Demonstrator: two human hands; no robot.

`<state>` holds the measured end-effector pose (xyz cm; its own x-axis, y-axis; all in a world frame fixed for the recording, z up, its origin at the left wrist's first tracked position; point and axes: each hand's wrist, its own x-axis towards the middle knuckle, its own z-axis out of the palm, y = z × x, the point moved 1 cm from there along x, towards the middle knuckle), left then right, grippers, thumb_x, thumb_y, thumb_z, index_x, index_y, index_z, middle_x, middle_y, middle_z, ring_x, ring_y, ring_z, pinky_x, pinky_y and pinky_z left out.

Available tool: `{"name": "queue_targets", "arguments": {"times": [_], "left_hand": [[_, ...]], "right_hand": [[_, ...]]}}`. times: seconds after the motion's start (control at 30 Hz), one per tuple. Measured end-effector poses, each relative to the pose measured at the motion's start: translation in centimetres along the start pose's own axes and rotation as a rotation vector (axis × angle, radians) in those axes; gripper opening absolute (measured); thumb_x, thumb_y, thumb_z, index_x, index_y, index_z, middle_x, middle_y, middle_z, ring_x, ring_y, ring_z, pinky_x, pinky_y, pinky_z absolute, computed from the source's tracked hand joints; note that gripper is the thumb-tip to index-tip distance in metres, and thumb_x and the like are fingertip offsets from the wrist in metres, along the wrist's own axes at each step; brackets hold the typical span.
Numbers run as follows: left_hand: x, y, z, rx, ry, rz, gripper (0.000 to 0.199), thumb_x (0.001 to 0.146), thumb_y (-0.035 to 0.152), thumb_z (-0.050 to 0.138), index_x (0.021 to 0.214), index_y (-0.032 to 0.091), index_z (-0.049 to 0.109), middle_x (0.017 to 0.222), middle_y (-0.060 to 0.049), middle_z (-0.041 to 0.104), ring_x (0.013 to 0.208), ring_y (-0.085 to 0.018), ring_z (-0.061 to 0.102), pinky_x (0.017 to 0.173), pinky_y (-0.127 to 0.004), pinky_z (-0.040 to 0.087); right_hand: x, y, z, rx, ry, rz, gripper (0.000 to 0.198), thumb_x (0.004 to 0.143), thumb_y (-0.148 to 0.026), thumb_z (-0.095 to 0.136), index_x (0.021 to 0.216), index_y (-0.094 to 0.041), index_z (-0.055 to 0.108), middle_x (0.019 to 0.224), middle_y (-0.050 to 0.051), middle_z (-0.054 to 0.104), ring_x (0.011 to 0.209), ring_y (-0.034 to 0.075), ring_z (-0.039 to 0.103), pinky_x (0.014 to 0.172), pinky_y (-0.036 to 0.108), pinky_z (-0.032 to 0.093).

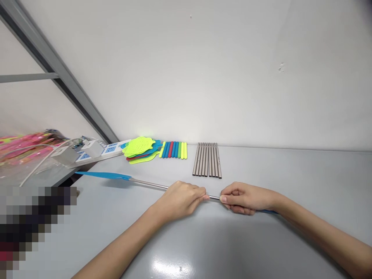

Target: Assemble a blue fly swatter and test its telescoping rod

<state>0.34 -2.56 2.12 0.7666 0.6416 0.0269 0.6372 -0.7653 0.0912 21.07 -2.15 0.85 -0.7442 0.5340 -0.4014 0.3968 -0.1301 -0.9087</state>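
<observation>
Rod (pixel 149 184) is partly hidden by left hand (pixel 182 197), handle (pixel 267 211) by right hand (pixel 243 197).

I count nine metal tubes (pixel 207 161), nine coloured handles (pixel 173 149), one blue swatter (pixel 151 184) — the stacked heads (pixel 138 146) overlap beyond counting.

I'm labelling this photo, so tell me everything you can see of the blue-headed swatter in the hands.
The swatter has a thin blue head, plastic by its look, seen nearly edge-on, so any holes can't be made out. Its slim, shiny rod, apparently metal, passes through the left hand's grip to the right hand. Beyond that shows a blue piece, probably the handle. It slants across the grey table, head leftmost, a faint shadow beneath.
</observation>
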Motion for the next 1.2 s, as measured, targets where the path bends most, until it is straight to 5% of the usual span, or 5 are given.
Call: {"name": "queue_targets", "arguments": {"times": [0.97,1.2], "left_hand": [[-0.1,-0.1,0.1,0.111,0.05,-0.036,0.03,0.089,0.032,0.028,0.068,0.018,0.043,0.063,0.003,0.057,0.055,-0.011,0.051,0.048,-0.023,0.025],[-0.1,0.2,0.1,0.106,0.04,-0.043,0.028,0.089,0.031,0.028,0.069,0.018,0.044,0.064,0.003,0.056,0.055,-0.012,0.051,0.049,-0.024,0.028]], "right_hand": [[0.2,0.5,-0.7,0.183,-0.082,0.032,0.027,0.08,-0.039,0.048,0.075,-0.013,0.054,0.054,-0.005,0.04,0.037,0.002,0.026,0.03,0.016,0.015],[0.2,1.0,-1.4,0.248,-0.155,-0.015,0.024,0.081,-0.029,0.048,0.083,-0.008,0.059,0.059,0.0,0.051,0.037,0.002,0.033,0.035,0.018,0.024]]}}
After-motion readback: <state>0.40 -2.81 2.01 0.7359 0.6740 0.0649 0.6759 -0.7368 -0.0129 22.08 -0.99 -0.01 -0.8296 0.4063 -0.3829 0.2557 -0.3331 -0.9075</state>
